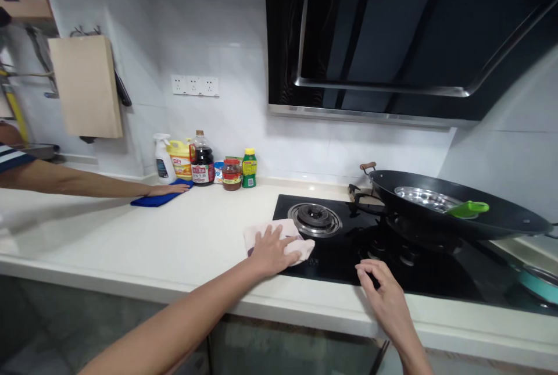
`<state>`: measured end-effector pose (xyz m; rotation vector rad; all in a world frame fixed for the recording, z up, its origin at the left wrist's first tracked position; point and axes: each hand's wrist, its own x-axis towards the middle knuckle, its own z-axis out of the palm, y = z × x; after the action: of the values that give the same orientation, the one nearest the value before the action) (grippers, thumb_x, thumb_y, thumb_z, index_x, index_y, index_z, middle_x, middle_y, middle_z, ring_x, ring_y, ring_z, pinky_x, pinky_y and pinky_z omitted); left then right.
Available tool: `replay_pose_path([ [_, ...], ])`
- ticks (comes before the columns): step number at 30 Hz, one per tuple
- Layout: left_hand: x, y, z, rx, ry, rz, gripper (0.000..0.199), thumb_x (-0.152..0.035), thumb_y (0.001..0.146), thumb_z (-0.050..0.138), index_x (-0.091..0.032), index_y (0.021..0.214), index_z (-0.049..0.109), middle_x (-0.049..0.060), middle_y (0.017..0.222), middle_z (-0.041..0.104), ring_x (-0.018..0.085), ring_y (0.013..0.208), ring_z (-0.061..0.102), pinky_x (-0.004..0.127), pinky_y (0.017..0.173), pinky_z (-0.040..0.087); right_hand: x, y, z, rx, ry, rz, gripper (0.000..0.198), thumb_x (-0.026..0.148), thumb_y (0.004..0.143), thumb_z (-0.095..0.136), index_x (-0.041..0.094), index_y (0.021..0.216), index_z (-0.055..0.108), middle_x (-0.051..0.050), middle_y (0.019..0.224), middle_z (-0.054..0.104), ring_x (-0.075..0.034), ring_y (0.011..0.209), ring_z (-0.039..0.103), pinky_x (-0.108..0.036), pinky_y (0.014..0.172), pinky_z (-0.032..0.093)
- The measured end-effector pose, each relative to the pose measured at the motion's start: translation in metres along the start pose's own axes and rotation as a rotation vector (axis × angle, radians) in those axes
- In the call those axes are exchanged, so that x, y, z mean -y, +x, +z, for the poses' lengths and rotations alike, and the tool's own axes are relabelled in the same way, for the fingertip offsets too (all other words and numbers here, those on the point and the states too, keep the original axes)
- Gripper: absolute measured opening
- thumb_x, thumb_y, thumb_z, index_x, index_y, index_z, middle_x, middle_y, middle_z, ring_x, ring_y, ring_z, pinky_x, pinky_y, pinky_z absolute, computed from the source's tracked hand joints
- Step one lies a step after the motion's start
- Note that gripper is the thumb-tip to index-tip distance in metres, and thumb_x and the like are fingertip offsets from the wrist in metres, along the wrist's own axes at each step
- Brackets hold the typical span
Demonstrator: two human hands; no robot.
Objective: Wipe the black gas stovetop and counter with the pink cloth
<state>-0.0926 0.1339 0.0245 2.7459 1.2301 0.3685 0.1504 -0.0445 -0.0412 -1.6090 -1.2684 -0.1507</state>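
My left hand (274, 252) lies with spread fingers on a pale pink cloth (257, 236), pressing it down. The cloth straddles the white countertop and the left edge of the black glass gas stove (335, 267), just in front of the left burner (314, 219). Over the stove's front edge hovers my right hand (383, 289), its fingers loosely bent, a gap between thumb and forefinger, nothing visible in it. A large black wok (501, 218) sits on the right burner, holding a steel strainer (425, 196) with a green handle (468, 209).
At left, another person's hand (168, 189) rests on a blue cloth (152, 199). Along the wall stand a spray bottle (164, 160), a yellow jug (180, 160), a dark sauce bottle (203, 160), a red-lidded jar (232, 175) and a green bottle (249, 169). The range hood (370, 32) hangs overhead.
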Motion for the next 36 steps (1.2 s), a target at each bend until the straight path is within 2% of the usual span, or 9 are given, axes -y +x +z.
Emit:
replay_pose_path([
  [5,-0.032,-0.021,0.002,0.165,-0.095,0.280,0.069,-0.081,0.087,0.036,-0.048,0.147,0.045,-0.001,0.168,0.023,0.040,0.154,0.011,0.068,0.117,0.004,0.002,0.000,-0.003,0.007,0.010,0.010,0.031,0.050,0.092,0.053,0.026,0.094,0.072,-0.009,0.114,0.065,-0.026,0.109,0.061,-0.039,0.091,0.050],
  [9,-0.075,0.006,0.010,0.265,-0.149,0.425,0.089,-0.085,0.083,0.037,-0.036,0.157,0.032,0.005,0.170,0.016,0.037,0.155,0.006,0.062,0.120,-0.001,0.002,0.001,-0.006,0.034,0.009,0.009,0.032,0.050,0.093,0.052,0.024,0.094,0.071,-0.009,0.115,0.063,-0.025,0.112,0.060,-0.039,0.097,0.046],
  [12,-0.104,0.039,0.018,0.279,-0.173,0.424,0.111,-0.087,0.076,0.043,-0.022,0.162,0.015,0.014,0.170,0.011,0.035,0.156,0.004,0.061,0.121,0.002,-0.002,0.001,-0.009,-0.011,0.019,0.039,0.036,0.053,0.093,0.051,0.023,0.095,0.070,-0.009,0.114,0.063,-0.025,0.111,0.059,-0.040,0.100,0.043],
  [14,-0.117,0.056,0.024,0.274,-0.161,0.401,0.115,-0.086,0.073,0.046,-0.018,0.161,0.018,0.016,0.169,0.007,0.035,0.156,0.001,0.062,0.121,0.000,-0.004,0.002,-0.010,-0.067,0.015,0.067,0.039,0.055,0.093,0.050,0.022,0.098,0.069,-0.009,0.113,0.063,-0.025,0.110,0.059,-0.041,0.100,0.043],
  [19,-0.123,0.057,0.030,0.242,-0.130,0.361,0.097,-0.088,0.074,0.044,-0.034,0.154,0.039,0.009,0.170,0.014,0.045,0.154,-0.005,0.073,0.113,-0.013,-0.008,0.001,-0.012,-0.136,-0.016,0.104,0.047,0.058,0.094,0.043,0.020,0.103,0.067,-0.010,0.112,0.064,-0.027,0.109,0.059,-0.042,0.101,0.042],
  [22,-0.111,0.027,0.025,0.259,-0.163,0.401,0.095,-0.089,0.075,0.041,-0.035,0.154,0.040,0.010,0.169,0.016,0.048,0.152,-0.005,0.075,0.110,-0.015,-0.012,0.001,-0.011,-0.099,-0.033,0.140,0.050,0.060,0.094,0.041,0.020,0.103,0.069,-0.011,0.115,0.064,-0.027,0.110,0.059,-0.043,0.101,0.042],
  [26,-0.076,-0.019,0.017,0.218,-0.204,0.442,0.091,-0.089,0.077,0.042,-0.038,0.153,0.041,0.009,0.170,0.016,0.044,0.154,-0.003,0.071,0.113,-0.014,-0.020,0.002,-0.008,-0.058,-0.083,0.154,0.052,0.066,0.088,0.046,0.022,0.098,0.071,-0.011,0.116,0.066,-0.029,0.110,0.060,-0.043,0.098,0.045],
  [30,-0.024,-0.040,0.009,0.145,-0.173,0.293,0.091,-0.090,0.074,0.045,-0.041,0.151,0.042,0.006,0.169,0.019,0.042,0.155,0.001,0.072,0.115,-0.010,-0.026,0.003,-0.006,-0.031,-0.119,0.160,0.053,0.068,0.086,0.047,0.023,0.097,0.072,-0.010,0.116,0.066,-0.031,0.111,0.061,-0.044,0.096,0.045],
  [36,0.068,-0.031,-0.013,0.117,-0.054,-0.008,0.093,-0.094,0.070,0.044,-0.046,0.150,0.040,0.003,0.168,0.023,0.039,0.154,0.013,0.069,0.117,0.005,-0.029,0.002,-0.007,0.037,-0.163,0.191,0.054,0.071,0.085,0.047,0.025,0.099,0.072,-0.009,0.118,0.066,-0.031,0.108,0.062,-0.042,0.089,0.048],
])
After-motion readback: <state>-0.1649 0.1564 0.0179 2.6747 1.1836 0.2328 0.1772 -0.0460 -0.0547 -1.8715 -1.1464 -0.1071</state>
